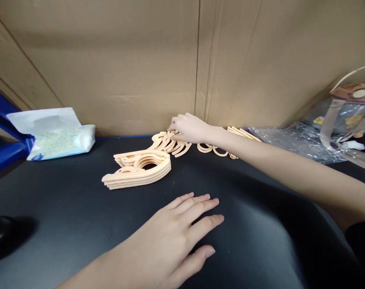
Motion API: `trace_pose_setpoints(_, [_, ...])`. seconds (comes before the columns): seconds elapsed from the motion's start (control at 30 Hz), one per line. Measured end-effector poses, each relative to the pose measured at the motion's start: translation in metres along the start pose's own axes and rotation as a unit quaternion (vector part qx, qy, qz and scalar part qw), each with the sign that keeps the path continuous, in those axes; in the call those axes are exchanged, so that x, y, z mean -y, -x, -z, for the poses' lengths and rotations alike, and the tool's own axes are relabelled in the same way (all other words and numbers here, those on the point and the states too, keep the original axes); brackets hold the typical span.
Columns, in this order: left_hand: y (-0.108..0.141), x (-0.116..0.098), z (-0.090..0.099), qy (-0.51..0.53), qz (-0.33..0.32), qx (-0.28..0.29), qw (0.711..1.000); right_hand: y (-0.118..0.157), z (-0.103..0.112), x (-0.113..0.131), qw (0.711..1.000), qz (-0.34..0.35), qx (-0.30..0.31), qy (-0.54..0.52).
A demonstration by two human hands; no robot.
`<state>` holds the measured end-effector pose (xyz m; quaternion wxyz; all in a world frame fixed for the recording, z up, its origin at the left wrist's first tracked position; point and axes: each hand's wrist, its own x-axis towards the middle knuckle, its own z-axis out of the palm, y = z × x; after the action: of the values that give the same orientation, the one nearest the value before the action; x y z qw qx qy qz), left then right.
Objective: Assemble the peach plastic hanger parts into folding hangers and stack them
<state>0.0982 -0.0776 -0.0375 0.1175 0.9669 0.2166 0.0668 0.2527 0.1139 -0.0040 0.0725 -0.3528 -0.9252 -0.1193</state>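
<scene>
A stack of peach-coloured folding hangers (140, 176) lies on the black tabletop, left of centre. Behind it, a row of matching curved hanger hooks (160, 140) runs along the back edge. My right hand (188, 127) reaches across to these hooks, with its fingers bent down and closed on one of them; the fingertips are partly hidden. More peach hanger parts (220, 150) show beneath my right forearm. In front of the stack, my left hand (182, 233) rests palm down on the table with its fingers spread, holding nothing.
On the left sits a pack of wipes or tissues (60, 138) with its flap raised, near a blue frame (7, 124). A black mouse (1, 230) is at the left edge. Clear plastic wrap (284, 140) and a transparent bag (345, 112) lie right. Cardboard (125, 68) stands behind.
</scene>
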Motion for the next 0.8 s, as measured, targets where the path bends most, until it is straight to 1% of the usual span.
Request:
trace_pose_setpoints(0.1, [-0.001,0.001,0.0,0.004,0.007,0.003,1.0,-0.007,-0.002,-0.002,1.0,0.011,0.014,0.015])
trace_pose_setpoints(0.2, [0.0,0.001,-0.001,0.015,0.009,-0.004,1.0,-0.01,-0.002,-0.004,0.999,0.03,0.012,0.043])
trace_pose_setpoints(0.37, [0.0,0.001,-0.002,0.032,0.012,-0.017,0.999,-0.011,-0.001,-0.001,0.99,0.093,0.003,0.105])
trace_pose_setpoints(0.5, [0.0,0.001,-0.002,0.035,0.008,-0.02,0.999,-0.013,-0.002,0.002,0.982,0.125,-0.005,0.141])
trace_pose_setpoints(0.63, [0.001,0.0,-0.001,0.032,0.012,-0.015,0.999,-0.014,-0.002,0.002,0.977,0.138,-0.019,0.161])
trace_pose_setpoints(0.8, [0.0,-0.001,0.001,0.025,0.014,-0.001,1.0,-0.009,0.004,-0.002,0.974,0.139,-0.029,0.174])
